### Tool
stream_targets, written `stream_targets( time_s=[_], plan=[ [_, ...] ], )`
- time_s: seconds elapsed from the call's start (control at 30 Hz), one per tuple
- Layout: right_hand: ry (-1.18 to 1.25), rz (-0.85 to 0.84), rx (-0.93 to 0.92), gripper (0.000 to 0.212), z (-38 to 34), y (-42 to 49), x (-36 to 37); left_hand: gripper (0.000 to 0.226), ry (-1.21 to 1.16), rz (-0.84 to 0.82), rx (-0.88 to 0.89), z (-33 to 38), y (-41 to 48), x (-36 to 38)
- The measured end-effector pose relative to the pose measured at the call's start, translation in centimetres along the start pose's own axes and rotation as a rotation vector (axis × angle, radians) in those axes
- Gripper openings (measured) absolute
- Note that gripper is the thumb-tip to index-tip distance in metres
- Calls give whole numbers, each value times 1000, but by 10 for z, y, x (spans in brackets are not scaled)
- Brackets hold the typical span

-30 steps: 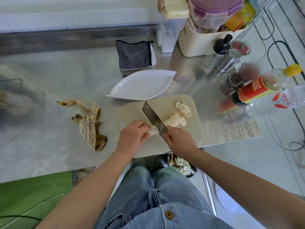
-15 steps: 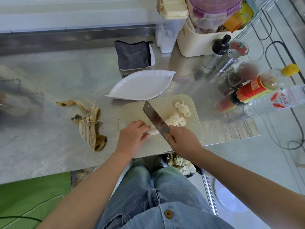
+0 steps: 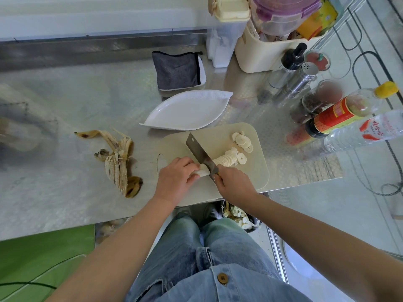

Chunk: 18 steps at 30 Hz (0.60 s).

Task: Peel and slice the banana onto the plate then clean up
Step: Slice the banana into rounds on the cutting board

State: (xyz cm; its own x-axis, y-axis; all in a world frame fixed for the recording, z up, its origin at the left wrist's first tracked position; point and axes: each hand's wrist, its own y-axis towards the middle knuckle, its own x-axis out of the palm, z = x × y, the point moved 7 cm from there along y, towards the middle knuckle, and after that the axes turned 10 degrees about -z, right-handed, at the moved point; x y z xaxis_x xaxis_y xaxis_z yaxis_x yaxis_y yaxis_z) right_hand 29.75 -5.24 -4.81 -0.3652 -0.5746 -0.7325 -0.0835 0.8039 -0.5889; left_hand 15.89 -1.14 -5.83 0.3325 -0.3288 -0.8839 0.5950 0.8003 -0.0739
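Stainless steel table (image 3: pixel 65 101) is carrying a beige cutting board (image 3: pixel 257 171) at its near edge, directly in front of the person. Left hand (image 3: pixel 174 182) is curling its fingers over the unsliced banana stub (image 3: pixel 201 172), pinning it to the board. Right hand (image 3: pixel 234 186) is gripping the handle of a cleaver (image 3: pixel 199 153), whose blade is standing edge-down against the stub's cut end. Cut slices (image 3: pixel 226 159) are lying fanned in a row to the right of the blade, with a loose cluster nearer the board's far right corner. White leaf-shaped plate (image 3: pixel 187 112) is sitting just beyond the board's far edge. Banana peel (image 3: pixel 117 164) is lying spread on the table to the left of the board, apart from it. Grey cloth (image 3: pixel 176 70) is resting in a white tray behind the plate. Bottles (image 3: pixel 340 114) and shakers are standing at the table's right end.
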Motion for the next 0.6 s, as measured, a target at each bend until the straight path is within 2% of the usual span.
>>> stream_targets(
  time_s=[0.27, 0.6],
  plan=[
    [66, 90, -55, 15, 5, -13, -16, 23, 2, 11, 4, 2, 0, -3],
    [65, 79, -60, 17, 6, -21, -21, 25, 9, 1, 0, 1, 0, -1]
  ],
)
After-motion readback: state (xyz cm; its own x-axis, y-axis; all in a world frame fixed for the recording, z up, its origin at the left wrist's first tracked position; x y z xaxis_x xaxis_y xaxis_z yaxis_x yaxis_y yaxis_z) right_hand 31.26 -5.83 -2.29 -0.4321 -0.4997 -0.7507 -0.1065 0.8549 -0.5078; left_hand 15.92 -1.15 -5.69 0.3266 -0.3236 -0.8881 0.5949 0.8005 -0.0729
